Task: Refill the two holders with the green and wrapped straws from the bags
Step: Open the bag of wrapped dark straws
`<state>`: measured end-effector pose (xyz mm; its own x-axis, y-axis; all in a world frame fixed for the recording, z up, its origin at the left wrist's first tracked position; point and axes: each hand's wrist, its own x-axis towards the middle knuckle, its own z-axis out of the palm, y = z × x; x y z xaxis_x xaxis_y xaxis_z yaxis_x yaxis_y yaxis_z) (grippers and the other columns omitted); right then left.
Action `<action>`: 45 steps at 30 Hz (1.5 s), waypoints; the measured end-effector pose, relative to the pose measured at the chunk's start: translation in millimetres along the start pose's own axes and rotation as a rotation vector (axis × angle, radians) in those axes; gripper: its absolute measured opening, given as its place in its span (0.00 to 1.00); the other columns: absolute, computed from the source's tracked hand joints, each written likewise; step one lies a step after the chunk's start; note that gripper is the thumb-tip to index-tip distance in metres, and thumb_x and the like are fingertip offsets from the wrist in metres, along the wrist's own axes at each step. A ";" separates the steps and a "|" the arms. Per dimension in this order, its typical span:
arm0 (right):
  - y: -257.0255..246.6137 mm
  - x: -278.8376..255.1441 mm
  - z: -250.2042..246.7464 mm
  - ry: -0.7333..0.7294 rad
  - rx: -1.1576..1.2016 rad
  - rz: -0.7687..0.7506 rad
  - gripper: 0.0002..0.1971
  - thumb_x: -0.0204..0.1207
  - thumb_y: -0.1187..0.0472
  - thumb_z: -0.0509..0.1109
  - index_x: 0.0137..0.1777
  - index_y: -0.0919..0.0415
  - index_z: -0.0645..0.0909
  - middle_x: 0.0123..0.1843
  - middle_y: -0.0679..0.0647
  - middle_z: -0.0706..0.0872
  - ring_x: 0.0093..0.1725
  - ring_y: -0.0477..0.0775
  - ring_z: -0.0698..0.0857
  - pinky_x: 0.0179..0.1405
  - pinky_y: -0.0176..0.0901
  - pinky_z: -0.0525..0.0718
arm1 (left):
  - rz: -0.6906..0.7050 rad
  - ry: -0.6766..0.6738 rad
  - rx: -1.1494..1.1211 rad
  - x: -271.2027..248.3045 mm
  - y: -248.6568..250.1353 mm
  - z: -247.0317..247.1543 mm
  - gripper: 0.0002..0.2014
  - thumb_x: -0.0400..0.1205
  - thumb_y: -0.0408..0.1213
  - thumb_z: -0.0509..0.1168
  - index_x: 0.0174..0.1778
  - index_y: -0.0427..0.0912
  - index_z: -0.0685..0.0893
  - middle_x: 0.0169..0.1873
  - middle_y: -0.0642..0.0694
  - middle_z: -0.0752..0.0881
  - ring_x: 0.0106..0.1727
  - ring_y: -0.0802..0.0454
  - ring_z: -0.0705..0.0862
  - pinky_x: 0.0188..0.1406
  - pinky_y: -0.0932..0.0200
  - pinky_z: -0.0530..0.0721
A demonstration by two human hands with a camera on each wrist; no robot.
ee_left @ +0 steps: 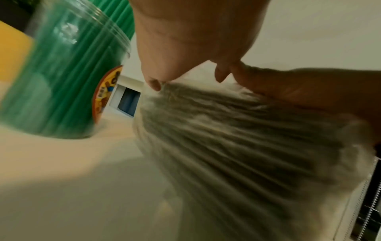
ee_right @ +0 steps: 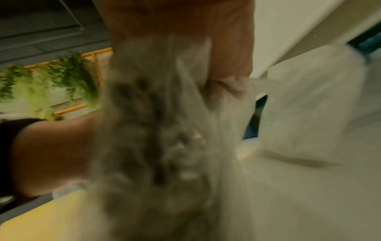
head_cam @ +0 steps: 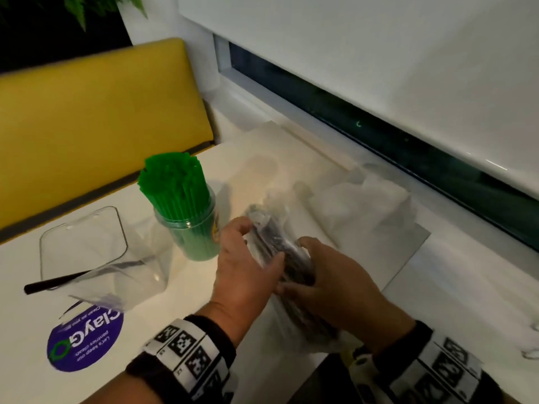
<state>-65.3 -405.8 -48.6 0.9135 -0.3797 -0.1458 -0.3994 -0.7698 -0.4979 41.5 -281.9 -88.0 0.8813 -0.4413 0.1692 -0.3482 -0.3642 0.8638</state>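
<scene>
Two holders on white bench, both in left half of head view. At lower left, purple round sticker stuck flat on bench top. Just above it, empty clear holder lying tipped on its side, one black straw poking out leftward from its mouth. Right of that, upright clear holder, packed full with green straws fanning out above rim; orange-edged label on its side, seen close in left wrist view, print too blurred to read.

At centre, left hand curled round left side of clear bag of wrapped straws, thumb over top, fingertips at upper end. Bag held between both hands, slanting from lower centre up toward middle of frame; whether lifted off bench or resting on it, cannot tell. Dark straws visible through plastic, streaked and blurred in both wrist views. Right hand gripping same bag from right side, fingers wrapped under, thumb on top. Black wrist straps with checkered marker bands on both forearms at bottom edge.

Further right, crumpled empty plastic bag lying on bench near window ledge, well apart from hands. Upper left: yellow seat back behind bench, green foliage at very top corner.
</scene>
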 end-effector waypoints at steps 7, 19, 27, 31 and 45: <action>7.0 24.8 -12.6 0.081 0.011 -0.198 0.19 0.77 0.43 0.56 0.31 0.54 0.74 0.29 0.51 0.76 0.32 0.50 0.76 0.32 0.49 0.73 | 0.576 -0.208 0.419 -10.5 -19.6 -44.0 0.09 0.72 0.42 0.66 0.43 0.45 0.89 0.54 0.45 0.85 0.57 0.43 0.82 0.62 0.48 0.76; -17.0 26.5 -54.1 -0.179 -0.025 -0.370 0.08 0.75 0.65 0.75 0.49 0.51 0.90 0.46 0.45 0.85 0.45 0.41 0.81 0.48 0.37 0.77 | 0.875 -0.079 0.608 11.0 -5.8 -73.5 0.10 0.75 0.36 0.72 0.52 0.46 0.88 0.55 0.45 0.87 0.63 0.43 0.82 0.75 0.35 0.63; -43.2 15.8 -64.9 -0.387 0.143 -0.193 0.15 0.81 0.41 0.64 0.37 0.41 0.87 0.37 0.38 0.89 0.39 0.35 0.83 0.45 0.31 0.75 | 0.850 -0.250 0.430 -1.5 15.6 -92.9 0.09 0.84 0.39 0.57 0.57 0.43 0.78 0.37 0.42 0.84 0.34 0.40 0.83 0.28 0.53 0.81; -52.8 28.6 -58.9 -0.244 0.340 -0.256 0.04 0.79 0.61 0.73 0.51 0.53 0.87 0.42 0.51 0.88 0.40 0.40 0.83 0.49 0.34 0.80 | 0.873 -0.215 0.482 -1.1 2.2 -111.9 0.15 0.77 0.29 0.66 0.59 0.45 0.76 0.47 0.41 0.84 0.40 0.40 0.84 0.30 0.52 0.84; -53.2 72.6 -50.1 0.088 -0.071 -0.235 0.08 0.78 0.67 0.68 0.45 0.51 0.80 0.41 0.46 0.84 0.40 0.46 0.81 0.37 0.38 0.80 | 0.091 -0.215 0.691 9.5 -6.6 -126.9 0.19 0.82 0.49 0.60 0.25 0.47 0.76 0.26 0.48 0.76 0.29 0.52 0.75 0.26 0.58 0.67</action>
<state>18.4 -418.1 10.1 0.9729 -0.2270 0.0435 -0.1842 -0.8751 -0.4474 92.7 -179.6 -31.9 0.7820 -0.6195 0.0678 -0.6016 -0.7219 0.3421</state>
